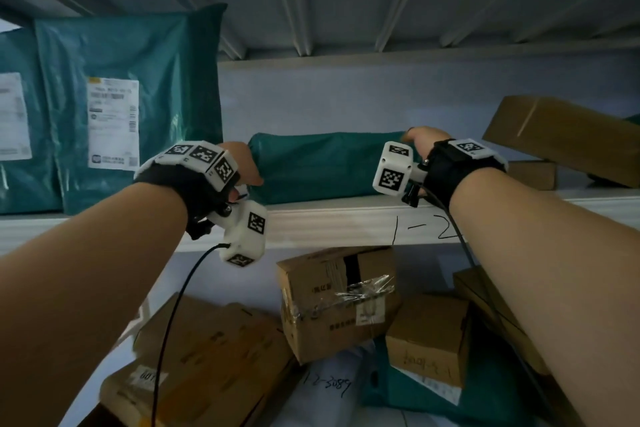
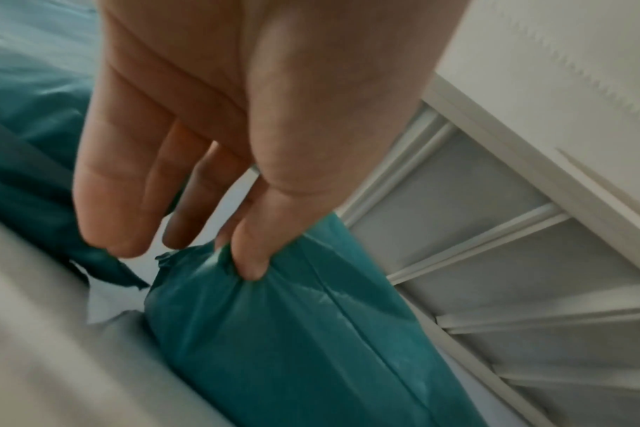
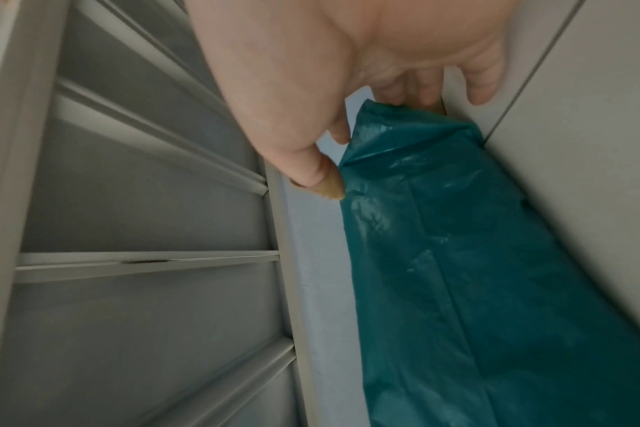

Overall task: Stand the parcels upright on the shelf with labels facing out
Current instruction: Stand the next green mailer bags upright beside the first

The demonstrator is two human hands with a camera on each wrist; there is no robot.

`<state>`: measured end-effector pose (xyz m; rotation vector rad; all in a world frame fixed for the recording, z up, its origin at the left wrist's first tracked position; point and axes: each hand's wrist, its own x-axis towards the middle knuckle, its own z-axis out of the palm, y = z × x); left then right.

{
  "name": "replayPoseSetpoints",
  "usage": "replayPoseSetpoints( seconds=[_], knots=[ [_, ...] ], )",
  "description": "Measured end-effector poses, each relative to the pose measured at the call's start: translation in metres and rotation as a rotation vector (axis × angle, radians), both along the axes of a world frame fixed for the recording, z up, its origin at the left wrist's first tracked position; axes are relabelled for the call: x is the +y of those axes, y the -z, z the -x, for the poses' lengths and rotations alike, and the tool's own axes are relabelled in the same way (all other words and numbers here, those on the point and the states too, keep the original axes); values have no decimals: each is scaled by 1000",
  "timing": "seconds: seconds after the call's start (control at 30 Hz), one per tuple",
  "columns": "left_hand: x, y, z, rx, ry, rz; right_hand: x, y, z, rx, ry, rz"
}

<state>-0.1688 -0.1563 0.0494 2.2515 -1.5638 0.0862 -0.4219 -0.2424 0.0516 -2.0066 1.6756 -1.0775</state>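
Gripping teal parcel [image 1: 329, 166] ends, hands [image 1: 242, 163] [image 1: 424, 140], shelf [image 1: 346, 222] marked "1-2"

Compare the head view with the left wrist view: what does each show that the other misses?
Head view only: the right hand at the far end of the lying teal parcel, two upright teal parcels with labels facing out, and cardboard boxes on the shelf below.
Left wrist view only: thumb and fingers pinching the bag's bunched end.
Both: the left hand on that parcel and the white shelf.
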Motion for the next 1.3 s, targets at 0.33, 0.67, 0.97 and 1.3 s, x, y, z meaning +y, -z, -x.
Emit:
replayPoseSetpoints(
  seconds=[0.33, 0.67, 0.97, 1.3],
  knots=[
    [-15, -13, -1, 726, 193, 377, -9, -3, 17, -26, 86, 15],
    [-11, -64, -20, 618, 191, 591, -4, -3, 21, -639, -14, -9],
    [0, -78, -29, 612, 208, 747, 7, -9, 17, -522, -14, 48],
    [1, -56, -17, 810, 514, 858, -48, -15, 18, -815, -24, 29]
  ],
)
